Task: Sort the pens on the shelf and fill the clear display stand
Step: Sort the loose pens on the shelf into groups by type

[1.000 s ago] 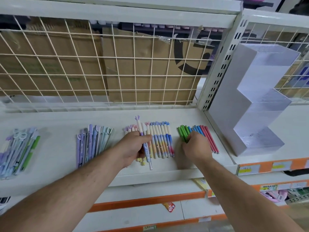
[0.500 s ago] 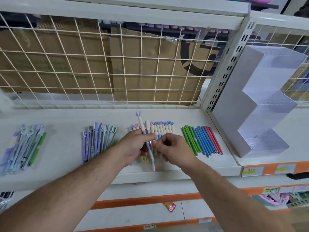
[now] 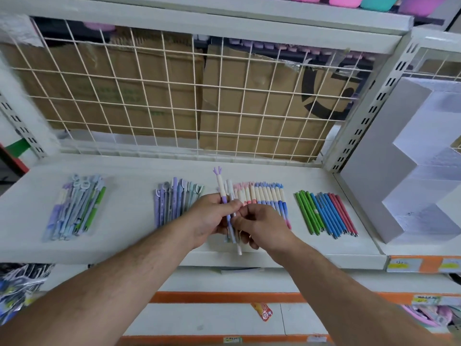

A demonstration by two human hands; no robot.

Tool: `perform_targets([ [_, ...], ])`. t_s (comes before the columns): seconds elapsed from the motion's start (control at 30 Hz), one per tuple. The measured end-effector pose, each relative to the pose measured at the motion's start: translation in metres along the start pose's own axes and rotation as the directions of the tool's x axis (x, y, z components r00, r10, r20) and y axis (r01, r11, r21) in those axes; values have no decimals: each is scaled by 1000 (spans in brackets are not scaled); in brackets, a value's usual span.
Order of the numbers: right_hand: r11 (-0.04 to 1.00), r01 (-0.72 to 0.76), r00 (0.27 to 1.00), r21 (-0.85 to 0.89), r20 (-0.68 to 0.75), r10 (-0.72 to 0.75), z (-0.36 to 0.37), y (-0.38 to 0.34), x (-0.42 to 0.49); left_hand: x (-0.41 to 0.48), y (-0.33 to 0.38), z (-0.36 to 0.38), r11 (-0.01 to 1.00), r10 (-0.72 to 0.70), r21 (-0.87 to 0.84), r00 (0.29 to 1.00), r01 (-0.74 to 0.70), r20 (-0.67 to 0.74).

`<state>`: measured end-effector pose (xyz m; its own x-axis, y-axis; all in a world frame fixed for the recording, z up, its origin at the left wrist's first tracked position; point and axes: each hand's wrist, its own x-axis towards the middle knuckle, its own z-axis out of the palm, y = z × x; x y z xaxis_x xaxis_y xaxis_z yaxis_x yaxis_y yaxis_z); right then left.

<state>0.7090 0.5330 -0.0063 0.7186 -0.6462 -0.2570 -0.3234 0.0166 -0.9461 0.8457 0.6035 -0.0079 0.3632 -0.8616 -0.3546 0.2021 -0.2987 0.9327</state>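
Four groups of pens lie on the white shelf (image 3: 129, 243). My left hand (image 3: 209, 217) grips a purple pen with a forked top (image 3: 221, 187), held upright above the row of cream pens with pink and blue ends (image 3: 268, 196). My right hand (image 3: 262, 224) pinches a white pen (image 3: 230, 192) right beside the purple one, fingers curled round its lower part. To the right lies a row of green, blue and red pens (image 3: 324, 213). The stepped clear display stand (image 3: 409, 168) stands at the far right with nothing visible in it.
A loose pile of pastel pens (image 3: 74, 208) lies at the shelf's left, a purple and teal group (image 3: 172, 201) beside my left hand. A wire grid (image 3: 174, 96) with cardboard boxes behind closes the back. Orange price rails (image 3: 424, 264) run below.
My right hand left the green, blue and red pens and came left to meet my left hand, taking hold of a white pen beside the purple one. The view shifted down a little.
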Motion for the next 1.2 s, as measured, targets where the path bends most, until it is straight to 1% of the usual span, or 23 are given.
perform_targets([
  [0.1, 1000, -14, 1000, -2, -26, 14, 22, -5, 5, -5, -1, -24, 1000, -23, 10, 999, 23, -41],
  [0.23, 1000, -24, 996, -16, -87, 23, 55, -15, 14, -12, -7, -62, 997, -77, 18, 985, 81, -154],
  [0.33, 998, -29, 993, -48, -117, 23, 80, -19, 23, -22, -9, -91, 994, -76, 59, 972, 92, -223],
  [0.4, 995, -49, 992, -86, -123, 39, 97, -20, 30, -28, -9, -109, 993, -82, 57, 965, 99, -247],
  [0.53, 968, -91, 987, -232, -151, 56, 129, -20, 44, -40, -6, -143, 989, -130, 35, 959, 143, -250],
  [0.7, 915, -96, 969, -391, -246, -3, 158, -23, 64, -45, -14, -176, 977, -171, 83, 959, 194, -227],
  [0.83, 904, -112, 947, -412, -320, -29, 169, -28, 69, -41, -19, -189, 980, -174, 70, 969, 189, -178],
  [0.97, 923, -83, 900, -376, -425, -93, 172, -28, 62, -34, -20, -190, 984, -162, 50, 977, 170, -136],
  [1.03, 946, -44, 911, -322, -401, -94, 172, -30, 51, -30, -20, -186, 988, -133, 60, 983, 142, -129],
  [1.13, 973, 11, 963, -229, -260, -72, 169, -32, 34, -23, -19, -173, 994, -58, 89, 993, 67, -100],
  [1.2, 975, 20, 975, -219, -212, -68, 163, -31, 28, -19, -16, -162, 994, -19, 106, 996, 28, -86],
])
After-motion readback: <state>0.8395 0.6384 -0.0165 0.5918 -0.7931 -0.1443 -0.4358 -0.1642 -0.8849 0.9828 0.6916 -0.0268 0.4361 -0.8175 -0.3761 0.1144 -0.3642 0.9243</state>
